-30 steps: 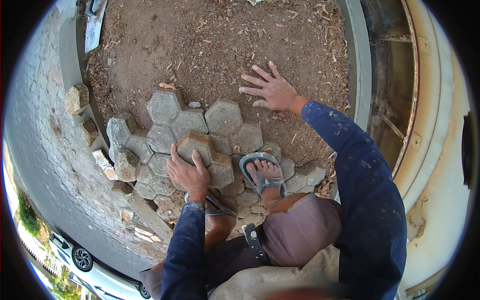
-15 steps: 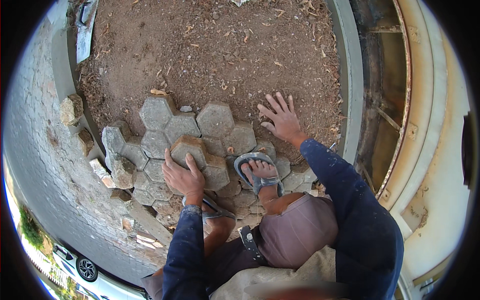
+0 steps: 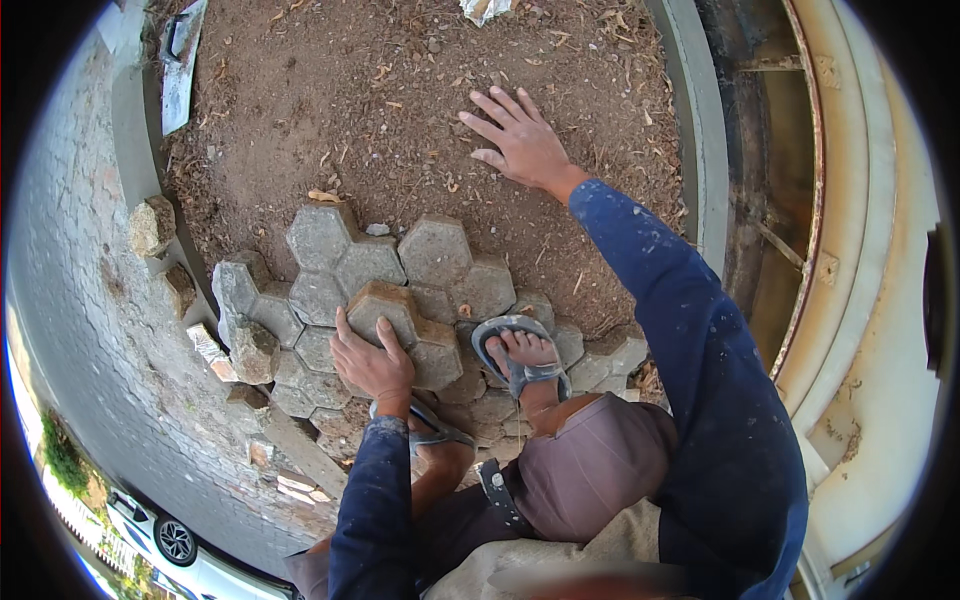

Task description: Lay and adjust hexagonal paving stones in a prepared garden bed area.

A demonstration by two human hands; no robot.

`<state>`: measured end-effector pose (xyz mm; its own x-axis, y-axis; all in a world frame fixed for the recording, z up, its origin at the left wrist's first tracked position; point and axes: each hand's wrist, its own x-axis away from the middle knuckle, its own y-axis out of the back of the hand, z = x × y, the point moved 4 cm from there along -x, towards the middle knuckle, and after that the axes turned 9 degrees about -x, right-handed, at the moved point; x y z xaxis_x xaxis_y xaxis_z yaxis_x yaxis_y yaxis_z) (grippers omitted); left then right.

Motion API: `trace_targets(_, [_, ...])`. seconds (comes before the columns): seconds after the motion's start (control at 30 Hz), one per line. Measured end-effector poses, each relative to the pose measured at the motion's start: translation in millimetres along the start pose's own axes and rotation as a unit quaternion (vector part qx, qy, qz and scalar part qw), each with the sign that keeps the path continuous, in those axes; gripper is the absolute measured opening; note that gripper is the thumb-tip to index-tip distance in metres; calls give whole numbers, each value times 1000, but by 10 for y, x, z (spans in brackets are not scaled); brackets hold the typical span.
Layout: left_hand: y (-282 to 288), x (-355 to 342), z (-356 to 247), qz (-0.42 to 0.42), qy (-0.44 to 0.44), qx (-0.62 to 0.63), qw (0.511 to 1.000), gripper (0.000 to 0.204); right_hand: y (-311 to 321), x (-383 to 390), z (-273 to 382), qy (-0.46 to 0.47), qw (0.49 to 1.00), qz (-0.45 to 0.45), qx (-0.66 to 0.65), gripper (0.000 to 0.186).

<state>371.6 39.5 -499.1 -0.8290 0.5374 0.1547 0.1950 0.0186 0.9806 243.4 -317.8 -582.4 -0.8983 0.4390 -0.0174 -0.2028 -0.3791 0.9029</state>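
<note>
Hexagonal concrete pavers lie in a stepped cluster at the front edge of bare brown soil (image 3: 330,110). My left hand (image 3: 375,365) leans on a raised paver (image 3: 388,306), its thumb and fingers apart against the near left side of the block. Another raised paver (image 3: 437,358) sits beside it on the right. Beyond the cluster's far edge, my right hand (image 3: 525,145) is stretched over the soil, palm down and fingers spread, holding nothing. Whether the palm touches the ground I cannot tell. Closest to it is a far-edge grey paver (image 3: 434,250).
My sandalled foot (image 3: 520,355) stands on the pavers. Concrete kerbs (image 3: 700,130) border the soil on both sides. Rough stone chunks (image 3: 153,226) line the left kerb. A flat metal tool with a handle (image 3: 180,75) lies at the far left. Beyond the right kerb runs a rusty metal frame (image 3: 815,200).
My right hand has moved farther out and to the left over the soil, fingers still spread. My left hand stays at the same raised paver. The view has shifted slightly.
</note>
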Motion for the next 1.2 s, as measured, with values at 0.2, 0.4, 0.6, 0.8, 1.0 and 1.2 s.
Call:
trace_targets(0.2, [5, -22, -5, -21, -19, -13, 1000, 69, -174, -616, -385, -65, 989, -92, 100, 55])
trace_targets(0.4, [10, -26, 17, -15, -8, 1, 1000, 71, 15, 647, -660, -363, 902, -202, 115, 62])
trace_targets(0.6, [5, -24, 11, -21, -21, -8, 1000, 68, 338, 1313, -1110, -403, 852, -331, -35, 70])
trace_targets(0.8, [17, -35, -19, -14, -11, -3, 1000, 71, 24, 1103, -463, -208, 976, -65, 0, 68])
trace_targets(1.0, [31, -9, 1, -11, -3, 6, 1000, 73, 121, 957, -570, -359, 917, -168, 41, 66])
trace_targets(1.2, [30, -18, -22, -13, -2, 13, 1000, 72, -432, -280, 87, -149, 975, -162, 20, 72])
